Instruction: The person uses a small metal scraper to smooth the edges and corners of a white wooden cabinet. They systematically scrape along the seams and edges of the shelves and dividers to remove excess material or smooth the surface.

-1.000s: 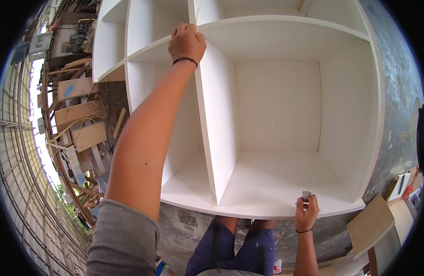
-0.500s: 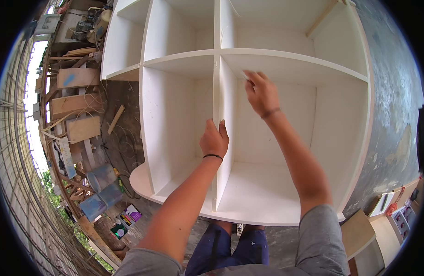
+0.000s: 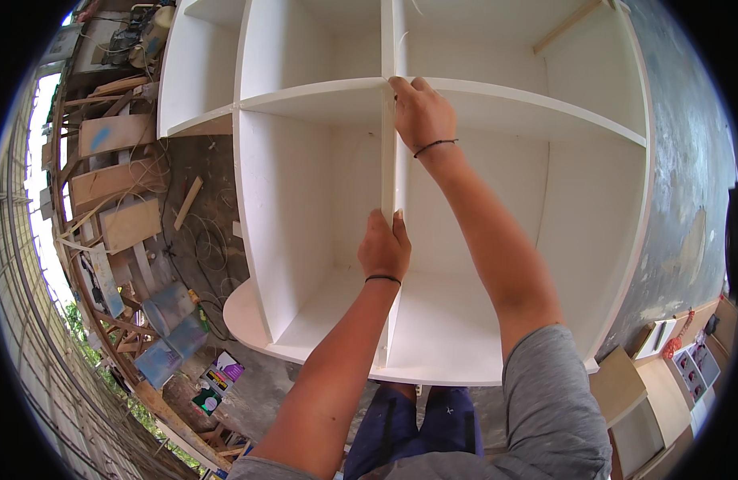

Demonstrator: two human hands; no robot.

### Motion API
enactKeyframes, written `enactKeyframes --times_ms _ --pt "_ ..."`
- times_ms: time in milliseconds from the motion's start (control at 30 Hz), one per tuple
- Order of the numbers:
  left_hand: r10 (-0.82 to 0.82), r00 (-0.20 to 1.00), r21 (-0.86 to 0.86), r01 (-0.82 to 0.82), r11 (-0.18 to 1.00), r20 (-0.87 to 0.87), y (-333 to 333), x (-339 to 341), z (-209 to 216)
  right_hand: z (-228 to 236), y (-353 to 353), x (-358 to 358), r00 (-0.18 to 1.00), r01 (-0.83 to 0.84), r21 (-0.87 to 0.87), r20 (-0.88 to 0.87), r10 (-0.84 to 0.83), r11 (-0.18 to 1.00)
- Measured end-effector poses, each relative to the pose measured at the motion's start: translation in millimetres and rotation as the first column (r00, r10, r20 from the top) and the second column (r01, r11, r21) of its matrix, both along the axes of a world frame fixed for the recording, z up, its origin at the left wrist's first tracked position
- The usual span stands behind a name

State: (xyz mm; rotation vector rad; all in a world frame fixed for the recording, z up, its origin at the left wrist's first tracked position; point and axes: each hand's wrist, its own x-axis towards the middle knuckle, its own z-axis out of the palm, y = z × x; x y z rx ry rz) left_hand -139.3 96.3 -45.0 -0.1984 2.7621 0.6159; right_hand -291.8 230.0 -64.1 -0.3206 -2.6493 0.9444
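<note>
In front of me stands a white shelf unit (image 3: 585, 232) with several compartments. My left hand (image 3: 384, 250) is wrapped round the front edge of its upright divider (image 3: 389, 172), about halfway up, thumb on the right side. Higher on that divider, just under where it meets the horizontal shelf (image 3: 305, 98), my right hand (image 3: 425, 118) is closed with its fingertips against the edge. Whatever those fingers may hold is hidden behind the knuckles. A thin pale strand (image 3: 403, 36) shows beside the divider's upper part.
Left of the unit, wooden boards (image 3: 117, 134) and offcuts are piled beside a wire mesh wall (image 3: 21, 240). Blue translucent containers (image 3: 173, 344) and a purple-and-black box (image 3: 223, 372) lie lower left. A patchy grey surface (image 3: 685, 184) borders the right side; pale panels (image 3: 621, 388) lean lower right.
My right hand has moved left and up, from the right compartment to the divider's edge near the shelf joint. My left hand keeps its grip; the view has shifted slightly.
</note>
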Motion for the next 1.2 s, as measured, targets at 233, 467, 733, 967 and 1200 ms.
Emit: enactKeyframes --times_ms 233,467,733,967,1200 --pt "0.002 0.999 -0.037 -0.004 0.999 -0.048 1.2 -0.6 -5.3 -4.4 7.8 75.3 0.894 -0.448 0.01 0.001 0.448 0.894" --pt "-0.039 0.994 -0.045 0.035 0.998 -0.103 -1.1 2.7 -12.0 -11.2 22.0 59.3 0.988 -0.15 -0.281 -0.09 0.129 0.948" --pt "-0.05 0.994 -0.026 0.048 0.999 -0.093 -2.1 2.9 -13.4 -23.3 -7.1 13.2 0.969 0.099 -0.206 -0.201 -0.141 0.974" --pt "-0.041 0.997 -0.049 0.038 0.998 -0.059 0.2 2.0 -9.7 -28.0 -3.5 3.6 0.976 0.074 -0.067 -0.198 -0.086 0.995" --pt "-0.052 0.996 -0.006 0.051 0.999 -0.072 0.2 1.1 -10.5 -17.7 17.5 27.1 0.963 -0.234 0.035 -0.13 0.236 0.972"
